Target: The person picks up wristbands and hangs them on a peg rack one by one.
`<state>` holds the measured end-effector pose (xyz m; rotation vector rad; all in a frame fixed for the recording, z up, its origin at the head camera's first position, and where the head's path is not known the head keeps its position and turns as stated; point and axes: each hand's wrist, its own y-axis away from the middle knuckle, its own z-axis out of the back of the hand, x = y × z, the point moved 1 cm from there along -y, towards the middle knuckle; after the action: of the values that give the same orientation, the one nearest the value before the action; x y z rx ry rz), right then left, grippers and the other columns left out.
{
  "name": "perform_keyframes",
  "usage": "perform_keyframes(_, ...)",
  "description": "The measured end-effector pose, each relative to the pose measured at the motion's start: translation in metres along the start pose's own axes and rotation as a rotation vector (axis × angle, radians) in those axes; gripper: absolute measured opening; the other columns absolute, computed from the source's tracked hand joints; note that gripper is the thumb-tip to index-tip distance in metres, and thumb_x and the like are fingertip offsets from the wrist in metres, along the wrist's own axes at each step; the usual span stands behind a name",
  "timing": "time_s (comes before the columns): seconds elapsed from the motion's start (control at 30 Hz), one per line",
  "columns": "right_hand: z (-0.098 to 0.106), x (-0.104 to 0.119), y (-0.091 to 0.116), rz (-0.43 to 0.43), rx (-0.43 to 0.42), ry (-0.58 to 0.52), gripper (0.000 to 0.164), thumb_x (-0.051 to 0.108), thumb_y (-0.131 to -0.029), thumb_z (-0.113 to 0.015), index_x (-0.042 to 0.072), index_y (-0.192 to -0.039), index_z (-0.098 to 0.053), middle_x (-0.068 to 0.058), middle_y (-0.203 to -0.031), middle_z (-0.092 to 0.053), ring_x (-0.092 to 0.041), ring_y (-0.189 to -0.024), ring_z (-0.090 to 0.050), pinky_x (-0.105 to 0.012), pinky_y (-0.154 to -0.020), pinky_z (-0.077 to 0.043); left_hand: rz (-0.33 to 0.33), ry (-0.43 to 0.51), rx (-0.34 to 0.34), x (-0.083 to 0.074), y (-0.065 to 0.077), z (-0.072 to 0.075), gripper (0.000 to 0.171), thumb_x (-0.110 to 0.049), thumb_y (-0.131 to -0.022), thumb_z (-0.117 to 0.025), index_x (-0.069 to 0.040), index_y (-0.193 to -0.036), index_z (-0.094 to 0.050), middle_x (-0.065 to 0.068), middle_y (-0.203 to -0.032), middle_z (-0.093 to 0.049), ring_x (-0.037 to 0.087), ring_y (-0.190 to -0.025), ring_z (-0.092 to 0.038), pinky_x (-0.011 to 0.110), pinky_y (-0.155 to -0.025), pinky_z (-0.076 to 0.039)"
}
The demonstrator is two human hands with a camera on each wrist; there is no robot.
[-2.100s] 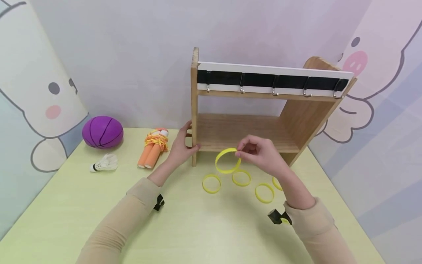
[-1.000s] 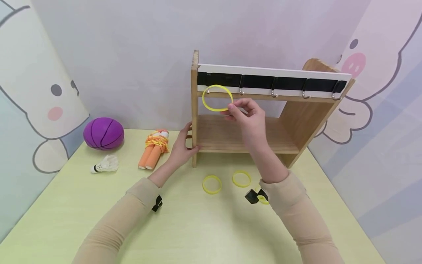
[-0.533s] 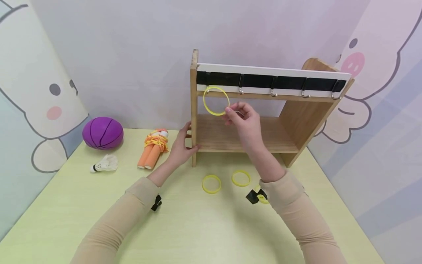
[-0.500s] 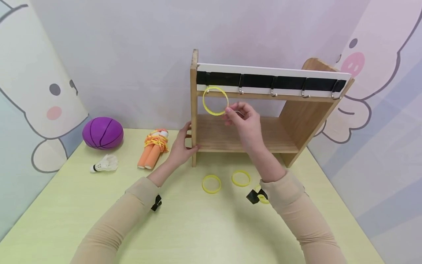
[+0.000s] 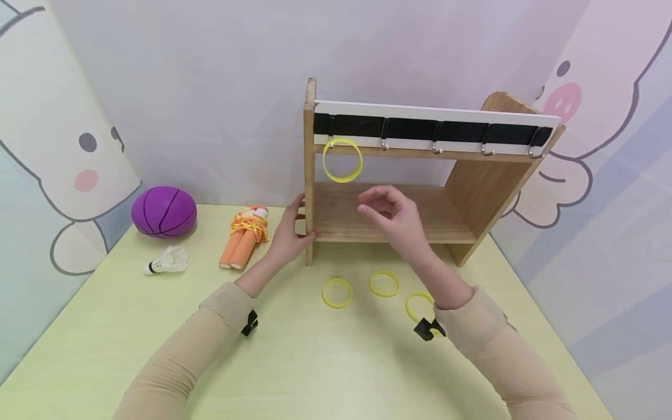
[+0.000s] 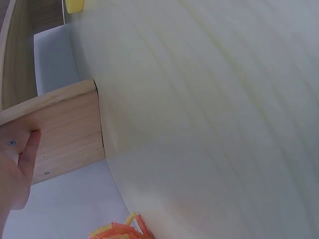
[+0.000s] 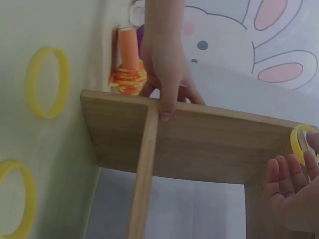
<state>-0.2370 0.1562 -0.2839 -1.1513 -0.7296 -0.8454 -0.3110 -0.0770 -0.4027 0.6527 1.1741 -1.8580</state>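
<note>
In the head view a yellow ring (image 5: 343, 161) hangs from the leftmost hook (image 5: 331, 143) of the wooden shelf (image 5: 388, 213). My right hand (image 5: 394, 219) is just below and right of this ring, thumb and fingers parted, holding nothing. At the shelf's left side panel (image 5: 310, 175), my left hand (image 5: 286, 236) grips the board. The right wrist view shows the left thumb (image 7: 167, 107) on one side of this panel, fingers on the other. Several more yellow rings lie on the table, including one ring (image 5: 337, 293) and another ring (image 5: 384, 284).
Along the white rail (image 5: 436, 111) the other metal hooks are bare. Left of the shelf lie a corded bundle with orange handles (image 5: 244, 239), a white shuttlecock (image 5: 167, 260) and a purple ball (image 5: 164, 212). Printed fabric walls (image 5: 220, 87) enclose the table (image 5: 315, 361).
My right hand carried the yellow ring up to the leftmost hook and let go of it. It has since drawn slightly down and right. The left hand has stayed on the shelf.
</note>
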Motion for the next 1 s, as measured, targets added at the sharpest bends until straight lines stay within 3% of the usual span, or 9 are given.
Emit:
perform_keyframes(0.17, -0.001, -0.016, 0.010, 0.026, 0.060, 0.154, 0.027, 0.016, -0.084, -0.071, 0.006, -0.108, -0.064, -0.009, -0.104, -0.067, -0.014, -0.087, -0.062, -0.022, -0.075, -0.054, -0.009, 0.004, -0.002, -0.001, 0.000, 0.000, 0.091, -0.007, -0.079, -0.071, -0.024, -0.151, -0.018, 0.012, -0.143, -0.034, 0.031, -0.113, -0.052, 0.035, -0.065, -0.060)
perform_keyframes(0.37, -0.007, -0.041, 0.023, 0.098, 0.169, 0.249, 0.031, 0.011, -0.080, -0.074, 0.005, -0.110, -0.067, -0.011, -0.107, -0.067, -0.022, -0.088, -0.062, -0.034, -0.077, -0.056, 0.001, 0.003, -0.002, 0.000, -0.001, -0.001, 0.091, -0.008, -0.079, -0.072, -0.024, -0.150, -0.018, 0.012, -0.143, -0.034, 0.031, -0.113, -0.052, 0.036, -0.065, -0.060)
perform_keyframes(0.57, -0.013, -0.067, 0.035, 0.150, 0.289, 0.391, 0.035, 0.014, -0.078, -0.076, 0.007, -0.111, -0.068, -0.004, -0.107, -0.068, -0.017, -0.092, -0.060, -0.034, -0.077, -0.055, 0.016, 0.000, -0.004, 0.001, -0.001, -0.001, 0.091, -0.010, -0.079, -0.072, -0.026, -0.151, -0.017, 0.010, -0.143, -0.034, 0.030, -0.113, -0.051, 0.035, -0.065, -0.059)
perform_keyframes(0.87, -0.021, -0.102, 0.051, 0.112, 0.535, 0.442, 0.029, 0.013, -0.080, -0.075, 0.013, -0.109, -0.070, 0.004, -0.108, -0.066, -0.013, -0.099, -0.057, -0.034, -0.077, -0.055, 0.011, -0.004, -0.001, -0.001, 0.000, 0.000, 0.091, -0.010, -0.079, -0.071, -0.024, -0.151, -0.017, 0.011, -0.143, -0.034, 0.030, -0.113, -0.051, 0.035, -0.065, -0.060)
perform_keyframes(1.0, -0.022, -0.113, 0.055, 0.136, 0.651, 0.472, 0.030, 0.014, -0.079, -0.076, 0.013, -0.108, -0.070, 0.004, -0.108, -0.066, -0.014, -0.101, -0.056, -0.031, -0.076, -0.054, 0.015, 0.000, -0.002, -0.002, -0.001, 0.000, 0.091, -0.011, -0.079, -0.073, -0.024, -0.151, -0.018, 0.011, -0.143, -0.034, 0.031, -0.113, -0.052, 0.036, -0.065, -0.060)
